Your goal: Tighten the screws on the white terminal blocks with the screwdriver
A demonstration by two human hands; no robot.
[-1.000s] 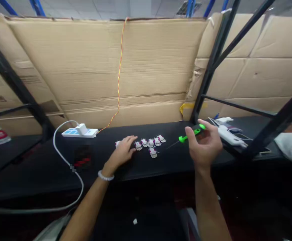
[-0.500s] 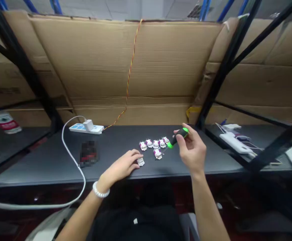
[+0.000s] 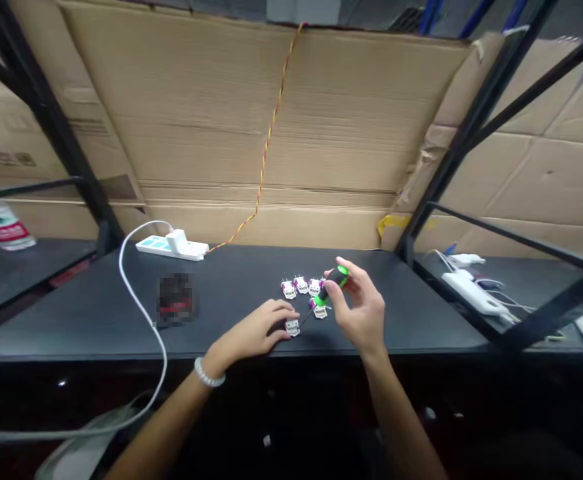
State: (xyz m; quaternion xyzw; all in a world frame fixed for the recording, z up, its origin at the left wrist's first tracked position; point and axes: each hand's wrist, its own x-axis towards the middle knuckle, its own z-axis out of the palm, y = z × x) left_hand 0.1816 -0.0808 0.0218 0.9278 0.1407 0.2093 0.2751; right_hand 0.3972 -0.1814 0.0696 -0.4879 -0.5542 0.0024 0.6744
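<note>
My left hand (image 3: 261,329) rests on the dark tabletop, its thumb and fingers closed around the edges of a small white part (image 3: 292,327). In my right hand (image 3: 359,307) is a screwdriver (image 3: 332,283) with a black and green handle, tilted down to the left. Its thin shaft reaches close to the white part by my left fingers; whether the tip touches it I cannot tell. Just behind the shaft lies another white and purple part (image 3: 320,311). Several similar parts (image 3: 301,285) stand in a row farther back, some hidden behind the screwdriver and right hand.
A white power strip (image 3: 191,251) with a plugged-in adapter lies at the back left, its white cable (image 3: 144,303) curving over the front edge. A blurred dark object (image 3: 175,298) sits left. Black rack posts (image 3: 434,177) flank the cardboard wall (image 3: 196,120). A bottle (image 3: 4,223) stands far left.
My right hand has moved left and the screwdriver's shaft has swung from the white and purple part toward the part at my left fingers. The view has shifted slightly.
</note>
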